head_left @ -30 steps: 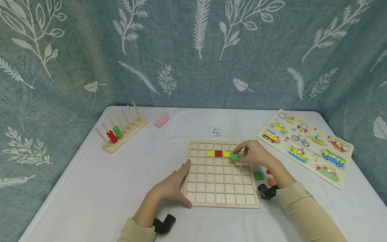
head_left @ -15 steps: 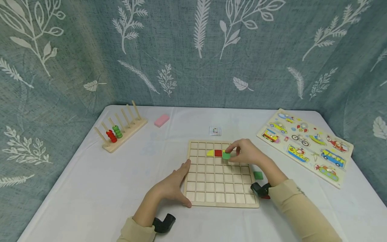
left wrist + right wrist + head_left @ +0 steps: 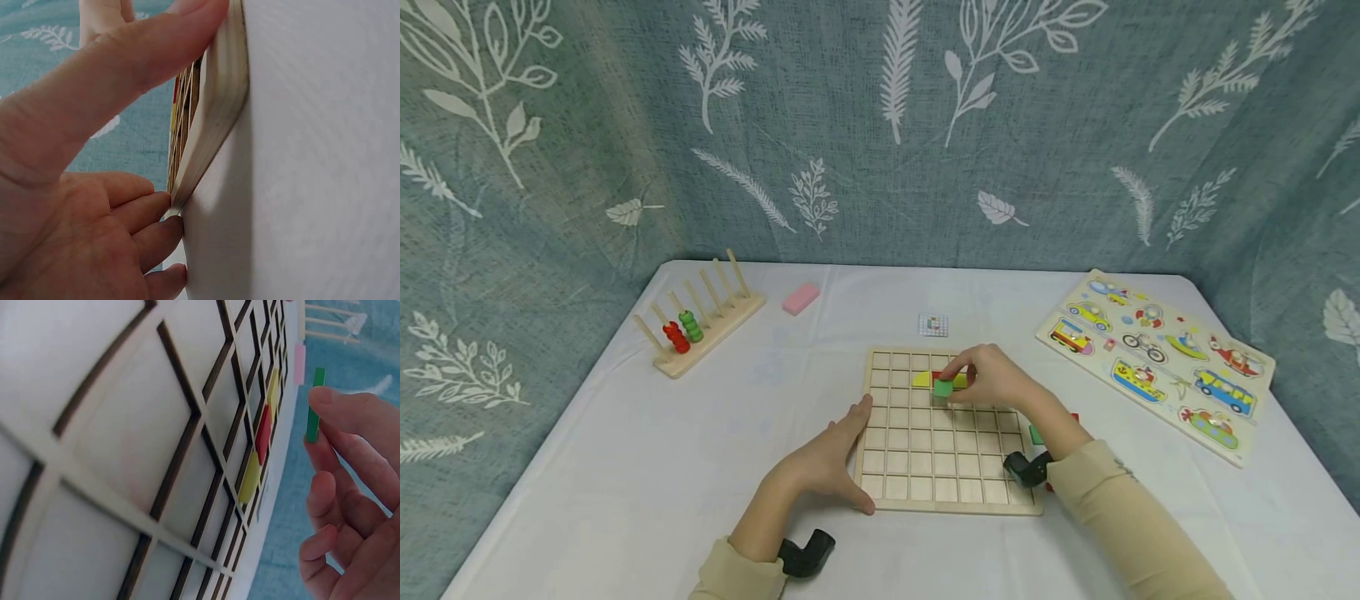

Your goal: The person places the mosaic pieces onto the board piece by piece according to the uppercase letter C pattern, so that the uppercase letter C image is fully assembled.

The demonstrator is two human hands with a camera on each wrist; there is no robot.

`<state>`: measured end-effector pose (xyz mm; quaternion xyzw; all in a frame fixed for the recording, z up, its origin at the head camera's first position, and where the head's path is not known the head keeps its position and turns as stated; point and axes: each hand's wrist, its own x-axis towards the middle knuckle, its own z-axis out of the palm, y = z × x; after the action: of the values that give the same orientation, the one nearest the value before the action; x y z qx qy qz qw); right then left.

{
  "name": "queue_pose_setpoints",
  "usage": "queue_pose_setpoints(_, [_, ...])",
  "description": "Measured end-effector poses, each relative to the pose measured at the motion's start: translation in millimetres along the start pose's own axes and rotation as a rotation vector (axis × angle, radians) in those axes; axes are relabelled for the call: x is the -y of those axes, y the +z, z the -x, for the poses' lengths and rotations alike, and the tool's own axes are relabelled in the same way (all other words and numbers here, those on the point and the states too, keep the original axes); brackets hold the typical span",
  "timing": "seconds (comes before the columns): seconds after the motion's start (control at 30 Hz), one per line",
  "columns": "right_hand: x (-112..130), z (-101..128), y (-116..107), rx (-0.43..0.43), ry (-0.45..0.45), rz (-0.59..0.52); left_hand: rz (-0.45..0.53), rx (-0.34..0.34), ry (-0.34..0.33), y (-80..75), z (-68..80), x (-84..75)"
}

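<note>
My right hand point(image 3: 996, 377) pinches a green square tile point(image 3: 942, 389) between thumb and fingertips. In the right wrist view the green tile point(image 3: 314, 415) stands off the grid, edge-on to the camera. Below it lies a wooden grid board point(image 3: 951, 507) with square cells. One row of the board holds a red square point(image 3: 264, 434) between two yellow pieces point(image 3: 249, 478); the held tile partly covers the red one in the head view. My left hand point(image 3: 820, 458) rests at the board's left side, fingers along the edge and thumb point(image 3: 125, 65) at the near corner.
Beyond the board lies a small patterned grid card point(image 3: 933, 325). A peg stand point(image 3: 715, 337) with red and green beads and a pink block point(image 3: 801, 298) are at back left. A vehicle puzzle board point(image 3: 1157, 367) lies right. Loose tiles show partly behind my right forearm.
My right hand has carried the green tile leftward above the row, from right of the yellow piece to over the red square. My left hand and the board have stayed put.
</note>
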<state>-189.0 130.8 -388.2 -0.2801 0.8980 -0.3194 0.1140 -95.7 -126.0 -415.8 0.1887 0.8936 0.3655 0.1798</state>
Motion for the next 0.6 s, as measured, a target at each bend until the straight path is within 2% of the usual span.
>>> queue_pose_setpoints(0.37, [5.9,-7.9,9.3,0.031,0.007,-0.038,0.002,0.002,0.0,0.1,-0.2,-0.6])
queue_pose_setpoints(0.6, [9.5,-12.0,13.1,0.05,0.03,-0.022,-0.001,0.004,-0.001,-0.1,-0.4,0.1])
